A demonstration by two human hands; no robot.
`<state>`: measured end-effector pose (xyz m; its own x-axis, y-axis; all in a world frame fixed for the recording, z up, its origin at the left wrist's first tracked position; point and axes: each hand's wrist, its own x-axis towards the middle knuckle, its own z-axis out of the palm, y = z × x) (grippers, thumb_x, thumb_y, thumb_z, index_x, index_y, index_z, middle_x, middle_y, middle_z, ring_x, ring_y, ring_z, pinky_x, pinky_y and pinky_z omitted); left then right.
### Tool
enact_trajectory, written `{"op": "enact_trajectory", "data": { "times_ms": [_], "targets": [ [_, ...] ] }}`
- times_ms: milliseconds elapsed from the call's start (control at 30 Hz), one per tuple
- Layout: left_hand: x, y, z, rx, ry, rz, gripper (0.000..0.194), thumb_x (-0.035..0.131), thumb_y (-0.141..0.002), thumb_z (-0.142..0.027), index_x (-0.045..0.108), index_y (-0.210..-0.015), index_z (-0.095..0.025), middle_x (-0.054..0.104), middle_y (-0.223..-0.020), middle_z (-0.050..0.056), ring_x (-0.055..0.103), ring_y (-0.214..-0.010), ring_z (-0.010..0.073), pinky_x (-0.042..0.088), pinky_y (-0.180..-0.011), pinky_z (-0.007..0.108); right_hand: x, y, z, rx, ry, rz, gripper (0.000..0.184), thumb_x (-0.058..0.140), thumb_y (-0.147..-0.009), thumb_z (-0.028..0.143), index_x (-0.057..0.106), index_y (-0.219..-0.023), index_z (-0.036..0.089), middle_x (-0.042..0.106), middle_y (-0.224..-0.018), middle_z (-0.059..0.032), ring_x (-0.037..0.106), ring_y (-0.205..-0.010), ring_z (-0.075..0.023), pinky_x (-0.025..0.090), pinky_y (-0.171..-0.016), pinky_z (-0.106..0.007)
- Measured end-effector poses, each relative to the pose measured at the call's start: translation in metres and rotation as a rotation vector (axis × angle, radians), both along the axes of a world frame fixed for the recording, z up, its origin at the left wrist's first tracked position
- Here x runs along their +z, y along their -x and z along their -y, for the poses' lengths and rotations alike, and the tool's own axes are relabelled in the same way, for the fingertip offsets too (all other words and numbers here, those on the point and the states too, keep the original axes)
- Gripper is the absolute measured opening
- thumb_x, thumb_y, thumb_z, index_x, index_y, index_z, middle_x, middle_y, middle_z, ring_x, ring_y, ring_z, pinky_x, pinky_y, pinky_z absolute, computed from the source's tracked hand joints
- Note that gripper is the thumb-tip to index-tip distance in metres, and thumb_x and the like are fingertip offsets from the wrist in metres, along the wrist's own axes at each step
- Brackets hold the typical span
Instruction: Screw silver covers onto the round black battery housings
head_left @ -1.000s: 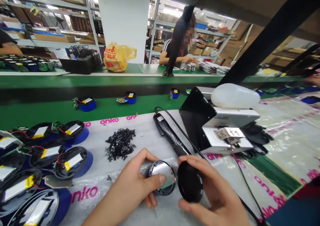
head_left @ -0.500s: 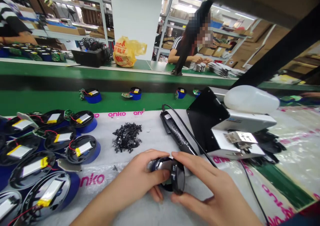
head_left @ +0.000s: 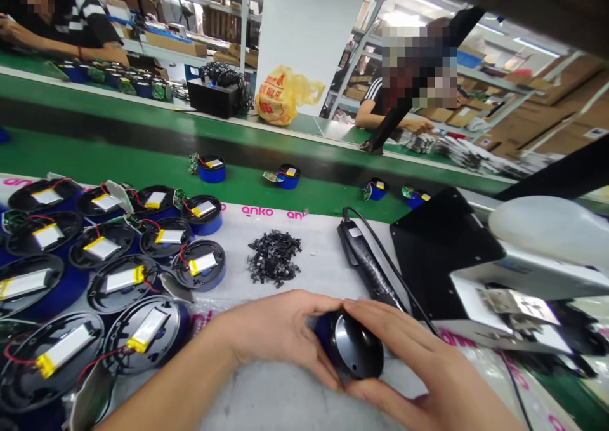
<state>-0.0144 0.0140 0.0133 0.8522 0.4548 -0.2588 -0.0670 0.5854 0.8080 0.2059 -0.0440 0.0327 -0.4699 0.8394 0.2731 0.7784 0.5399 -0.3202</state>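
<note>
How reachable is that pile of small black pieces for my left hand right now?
Probably yes: nothing visible stands between the left hand and the pile of small black pieces just beyond it, though that hand is occupied holding the round blue-and-black casing.

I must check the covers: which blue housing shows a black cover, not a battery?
The blue housing held between left hand and right hand: its black cover faces the camera, while the nearby open housings show white batteries.
</note>
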Motion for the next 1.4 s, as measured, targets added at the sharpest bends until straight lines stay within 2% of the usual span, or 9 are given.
{"op": "enact_trajectory", "data": {
  "times_ms": [200, 333, 567, 667, 833, 967, 1067, 1233, 1400],
  "targets": [
    [0.001, 0.007, 0.001, 0.017, -0.232, -0.011, 0.047, 0.075, -0.068, -0.008, 0.072, -0.112, -0.022, 0.072, -0.086, 0.0, 0.069, -0.083, 0.0203, 0.057, -0.076, 0.029, 0.0, -0.001, 0.002, 0.004, -0.06, 0.053, 0.05, 0.073, -0.084, 0.046, 0.065, -0.13, 0.029, 0.071, -0.123, -0.0102, 0.071, -0.106, -0.0322, 0.065, -0.085, -0.044],
    [0.005, -0.002, 0.009, 0.055, -0.194, -0.05, 0.05, 0.08, -0.072, -0.021, 0.068, -0.12, -0.021, 0.07, -0.082, 0.0, 0.069, -0.072, 0.0171, 0.057, -0.072, 0.028, 0.003, 0.005, -0.004, -0.014, -0.031, 0.095, 0.052, 0.079, -0.077, 0.05, 0.068, -0.125, 0.033, 0.065, -0.123, -0.0135, 0.068, -0.104, -0.0358, 0.065, -0.07, -0.045],
    [0.0, -0.035, 0.029, 0.381, -0.362, -0.399, 0.02, 0.06, -0.084, -0.029, 0.067, -0.101, -0.02, 0.06, -0.061, -0.005, 0.047, -0.033, 0.0071, 0.034, -0.032, 0.015, 0.019, -0.016, 0.006, 0.026, 0.211, 0.088, 0.066, 0.074, -0.084, 0.037, 0.048, -0.145, 0.035, 0.054, -0.144, -0.0091, 0.059, -0.126, -0.0298, 0.058, -0.096, -0.039],
    [-0.003, -0.037, 0.026, 0.335, -0.334, -0.4, 0.026, 0.062, -0.083, -0.032, 0.066, -0.104, -0.018, 0.065, -0.067, -0.002, 0.048, -0.03, 0.0058, 0.034, -0.029, 0.014, 0.011, -0.028, 0.002, -0.178, 0.157, 0.075, 0.042, 0.046, -0.1, 0.031, 0.053, -0.14, 0.027, 0.054, -0.143, -0.0128, 0.06, -0.124, -0.0282, 0.055, -0.099, -0.042],
    [-0.013, -0.034, 0.021, 0.3, -0.308, -0.368, 0.04, 0.069, -0.079, -0.042, 0.065, -0.109, -0.016, 0.076, -0.092, 0.009, 0.052, -0.03, 0.0041, 0.036, -0.029, 0.013, -0.014, -0.011, -0.03, -0.455, 0.108, 0.009, 0.049, 0.045, -0.098, 0.029, 0.053, -0.14, 0.006, 0.066, -0.106, -0.027, 0.067, -0.098, -0.0418, 0.054, -0.082, -0.061],
    [-0.024, -0.033, 0.019, 0.279, -0.289, -0.375, 0.053, 0.072, -0.079, -0.052, 0.061, -0.117, -0.016, 0.078, -0.094, 0.011, 0.059, -0.032, 0.0076, 0.04, -0.03, 0.014, -0.001, -0.011, -0.026, -0.389, 0.167, -0.194, 0.049, 0.045, -0.101, 0.04, 0.048, -0.143, 0.016, 0.071, -0.098, -0.0145, 0.072, -0.086, -0.0292, 0.058, -0.076, -0.042],
    [-0.031, -0.033, 0.016, 0.262, -0.28, -0.413, 0.067, 0.071, -0.078, -0.062, 0.057, -0.124, -0.016, 0.077, -0.071, 0.007, 0.059, -0.031, 0.0117, 0.043, -0.031, 0.016, 0.017, -0.023, 0.005, -0.31, 0.161, -0.467, 0.052, 0.013, -0.106, 0.045, 0.03, -0.15, 0.023, 0.069, -0.091, -0.0069, 0.069, -0.068, -0.0188, 0.058, -0.062, -0.032],
    [-0.036, -0.031, 0.017, 0.258, -0.309, -0.471, 0.078, 0.066, -0.077, -0.071, 0.056, -0.13, -0.015, 0.059, -0.037, -0.004, 0.059, -0.03, 0.0163, 0.043, -0.03, 0.016, 0.058, -0.043, 0.039, -0.389, -0.156, -1.421, 0.056, 0.029, -0.095, 0.068, 0.048, -0.133, 0.031, 0.055, -0.078, -0.0032, 0.055, -0.052, -0.0172, 0.044, -0.037, -0.028],
    [-0.036, -0.031, 0.017, 0.267, -0.328, -0.49, 0.079, 0.066, -0.073, -0.076, 0.06, -0.126, -0.018, 0.056, -0.034, -0.005, 0.057, -0.028, 0.0162, 0.04, -0.029, 0.016, 0.085, -0.065, 0.005, -0.527, -0.57, -1.436, 0.063, 0.041, -0.08, 0.086, 0.056, -0.088, 0.025, 0.049, -0.055, 0.0045, 0.047, -0.039, -0.0139, 0.039, -0.035, -0.026]
  ]
}}
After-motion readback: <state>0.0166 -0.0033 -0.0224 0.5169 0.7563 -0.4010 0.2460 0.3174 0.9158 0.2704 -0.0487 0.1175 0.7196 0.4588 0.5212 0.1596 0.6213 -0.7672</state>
